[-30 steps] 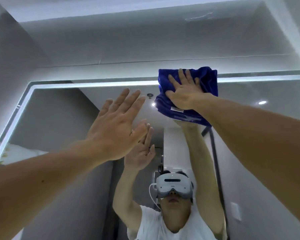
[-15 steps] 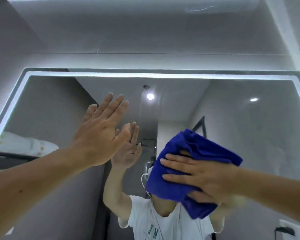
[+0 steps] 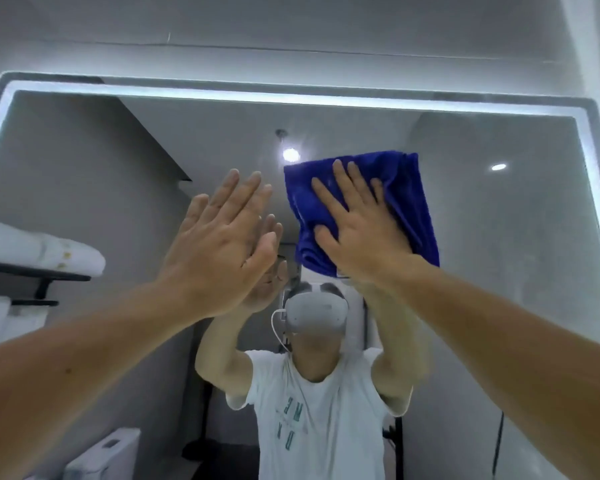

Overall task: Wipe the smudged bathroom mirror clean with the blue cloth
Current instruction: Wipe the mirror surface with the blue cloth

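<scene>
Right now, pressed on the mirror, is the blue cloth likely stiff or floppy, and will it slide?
Probably floppy: the blue cloth shows soft folds and a bunched lower edge. It likely slides easily, since the mirror looks smooth and the right hand presses it flat. It seems light: that flat press alone pins it up.

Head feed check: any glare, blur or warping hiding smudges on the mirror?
Head view: the wide-angle lens bows the lit border of the mirror; reflected ceiling lights glare on either side of the blue cloth; smudges are too faint to judge.
</scene>
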Demonstrator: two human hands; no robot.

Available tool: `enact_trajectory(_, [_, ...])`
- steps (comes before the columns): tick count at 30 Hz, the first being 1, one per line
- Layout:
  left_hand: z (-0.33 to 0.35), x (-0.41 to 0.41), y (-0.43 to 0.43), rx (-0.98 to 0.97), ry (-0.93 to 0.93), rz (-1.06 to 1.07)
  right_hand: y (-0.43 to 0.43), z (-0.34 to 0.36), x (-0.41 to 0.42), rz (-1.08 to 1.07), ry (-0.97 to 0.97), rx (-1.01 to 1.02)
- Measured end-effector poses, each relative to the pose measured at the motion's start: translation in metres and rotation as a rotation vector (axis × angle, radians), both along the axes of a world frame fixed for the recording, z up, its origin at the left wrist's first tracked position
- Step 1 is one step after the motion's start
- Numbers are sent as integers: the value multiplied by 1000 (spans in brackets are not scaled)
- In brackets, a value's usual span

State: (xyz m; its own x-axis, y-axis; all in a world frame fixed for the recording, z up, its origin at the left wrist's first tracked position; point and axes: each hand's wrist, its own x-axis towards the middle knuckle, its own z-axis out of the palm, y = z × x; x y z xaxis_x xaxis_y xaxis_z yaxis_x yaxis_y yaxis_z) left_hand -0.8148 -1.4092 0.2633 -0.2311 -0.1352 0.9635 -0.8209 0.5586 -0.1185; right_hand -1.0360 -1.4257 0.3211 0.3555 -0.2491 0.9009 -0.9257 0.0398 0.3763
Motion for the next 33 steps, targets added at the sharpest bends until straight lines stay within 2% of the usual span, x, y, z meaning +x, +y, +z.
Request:
enact_trajectory(3, [-15, -13, 1, -3, 12, -48, 7, -86, -18, 24, 104, 74])
enact_trajectory(7, [-36, -23, 7, -18, -29, -57, 18, -189, -51, -22, 151, 120])
enact_trajectory(14, [-81, -47, 11, 64, -24, -73, 38, -314, -79, -82, 179, 237])
enact_trajectory(16, [-95, -57, 10, 89, -42, -70, 42, -316, -84, -74, 230, 241])
enact_trajectory(19, [-107, -70, 9, 103, -60, -80, 44, -274, -93, -26, 332, 194])
enact_trajectory(21, [-110, -76, 9, 105, -47, -95, 42, -224, -96, -24, 261, 113])
enact_trajectory(23, [-113, -80, 8, 105, -27, -106, 38, -178, -96, -28, 106, 56])
enact_trajectory(25, [-120, -82, 6, 113, 3, -118, 33, -155, -92, -37, -14, 5])
enact_trajectory(29, [-140, -84, 2, 150, 17, -126, 24, -183, -75, -62, -205, -75])
enact_trajectory(33, [-160, -86, 5, 170, 21, -139, 22, -252, -67, -24, -178, -44])
